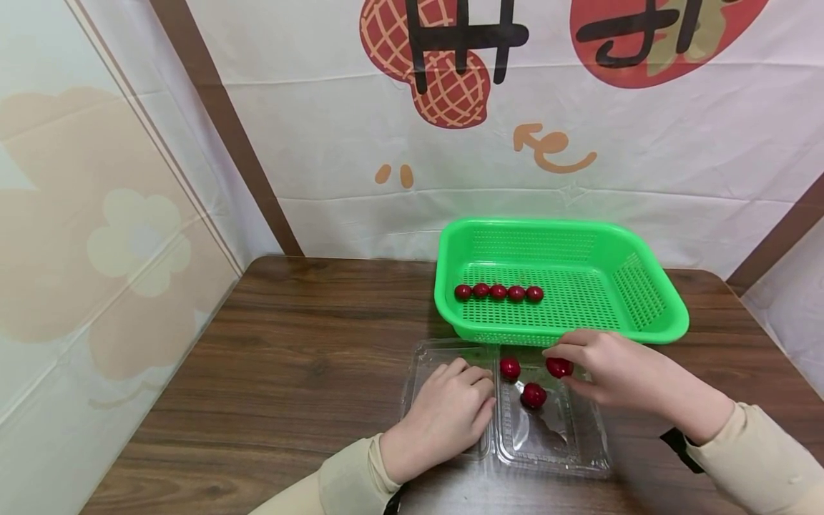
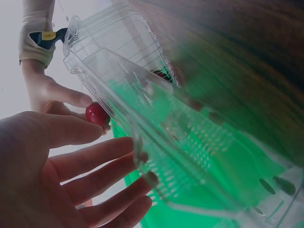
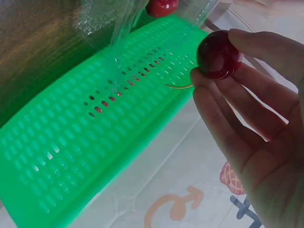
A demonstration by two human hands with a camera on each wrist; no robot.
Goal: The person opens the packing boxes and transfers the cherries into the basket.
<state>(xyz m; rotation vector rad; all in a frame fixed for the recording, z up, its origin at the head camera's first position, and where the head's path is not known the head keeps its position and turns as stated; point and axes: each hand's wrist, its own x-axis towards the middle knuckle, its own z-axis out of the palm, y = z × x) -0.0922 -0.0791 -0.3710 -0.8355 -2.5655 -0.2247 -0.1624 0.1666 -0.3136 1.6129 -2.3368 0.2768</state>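
A dark red cherry (image 3: 218, 54) is pinched between the thumb and fingertips of my right hand (image 1: 608, 368), above the right half of a clear plastic clamshell box (image 1: 560, 458). Its thin stem shows in the right wrist view. Two more cherries, one near the hinge (image 1: 510, 368) and one nearer the middle (image 1: 533, 395), lie in that half. My left hand (image 1: 447, 408) rests over the box's left half; in the left wrist view its loosely extended fingers (image 2: 107, 152) touch the clear plastic. The box lies unfolded on the table.
Behind the box stands a green plastic basket (image 1: 669, 325), with a row of several cherries (image 1: 498, 292) on the left of its floor. Dark wood tabletop (image 1: 290, 372) extends to the left. A printed white cloth (image 1: 322, 136) hangs behind the table.
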